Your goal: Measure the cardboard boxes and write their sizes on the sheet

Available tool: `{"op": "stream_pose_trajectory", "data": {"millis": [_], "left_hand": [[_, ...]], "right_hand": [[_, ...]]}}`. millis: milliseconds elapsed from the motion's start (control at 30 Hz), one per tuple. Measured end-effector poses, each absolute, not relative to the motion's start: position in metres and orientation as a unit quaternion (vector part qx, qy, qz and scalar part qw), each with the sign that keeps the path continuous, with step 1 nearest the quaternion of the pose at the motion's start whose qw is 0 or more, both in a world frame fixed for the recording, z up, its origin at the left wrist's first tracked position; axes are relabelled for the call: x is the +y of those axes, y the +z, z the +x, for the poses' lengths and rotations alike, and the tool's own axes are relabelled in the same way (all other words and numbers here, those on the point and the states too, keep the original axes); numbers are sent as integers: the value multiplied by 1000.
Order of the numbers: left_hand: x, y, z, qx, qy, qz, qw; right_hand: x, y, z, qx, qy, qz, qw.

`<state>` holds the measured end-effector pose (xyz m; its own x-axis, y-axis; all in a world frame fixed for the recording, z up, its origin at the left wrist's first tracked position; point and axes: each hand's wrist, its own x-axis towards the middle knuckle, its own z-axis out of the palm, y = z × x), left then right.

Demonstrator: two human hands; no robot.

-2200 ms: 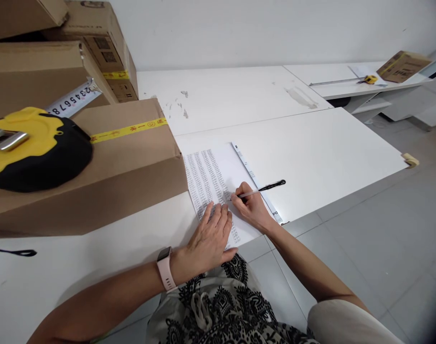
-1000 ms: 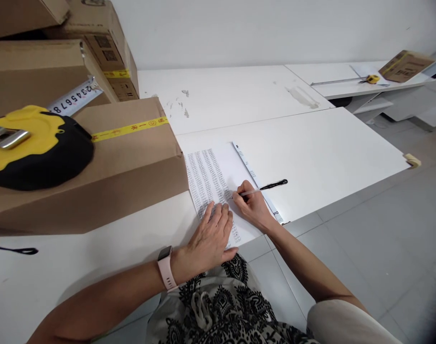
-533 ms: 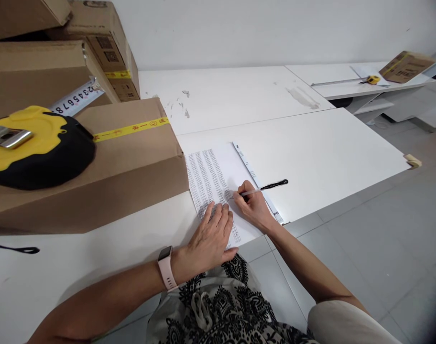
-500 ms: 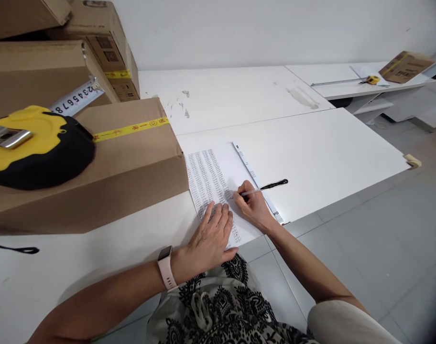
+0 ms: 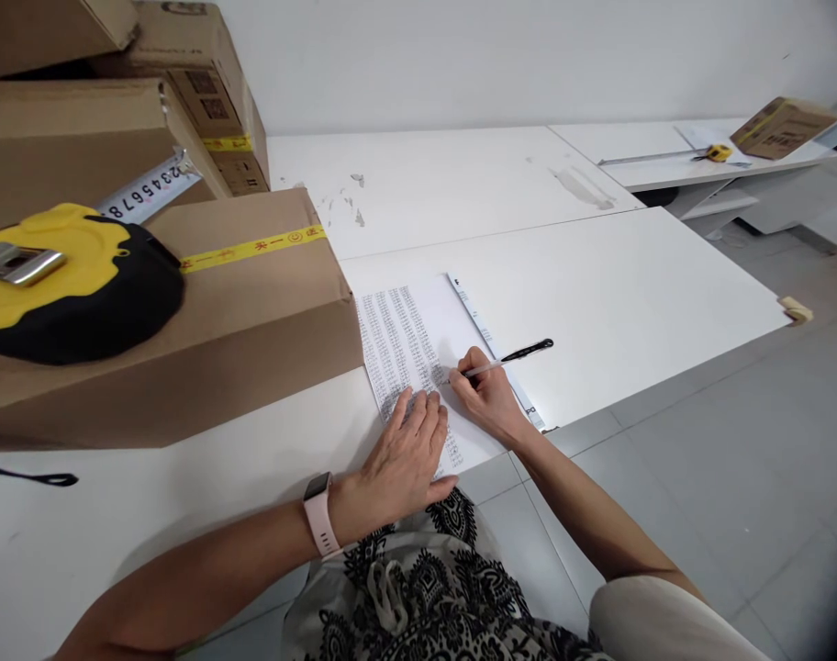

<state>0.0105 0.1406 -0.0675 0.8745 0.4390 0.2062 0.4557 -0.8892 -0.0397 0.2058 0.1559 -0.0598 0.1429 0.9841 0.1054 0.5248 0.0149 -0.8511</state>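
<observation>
A printed sheet (image 5: 405, 335) with columns of small figures lies on the white table (image 5: 597, 294). My left hand (image 5: 401, 459) lies flat on the sheet's near part, fingers stretched out, a pink watch on the wrist. My right hand (image 5: 484, 395) is closed round a black pen (image 5: 511, 356), its tip touching the sheet near the right column. A second sheet's edge (image 5: 491, 344) sticks out under the first one on the right.
A cardboard box (image 5: 253, 303) with yellow tape stands left of the sheet, with a yellow and black tape measure (image 5: 67, 285) on top, its blade pulled out. More boxes (image 5: 205, 92) are stacked behind. A far table holds another box (image 5: 780, 124) and tape measure (image 5: 713, 152).
The pen's rear end has tilted slightly upward and my right hand has shifted a little along the sheet. My left hand stays flat in place.
</observation>
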Motion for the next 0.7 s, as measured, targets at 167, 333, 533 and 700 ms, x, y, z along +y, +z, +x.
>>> {"op": "stream_pose_trajectory", "data": {"millis": [167, 333, 533, 700], "left_hand": [[140, -68, 9, -227, -93, -968, 52], [140, -68, 7, -224, -88, -969, 52], [140, -70, 8, -224, -94, -969, 49], [140, -70, 8, -220, -93, -970, 44]], "right_hand": [[156, -61, 206, -578, 300, -641, 406], [156, -62, 206, -575, 294, -643, 411], [156, -60, 206, -579, 286, -647, 406], [156, -59, 205, -576, 288, -647, 409]]}}
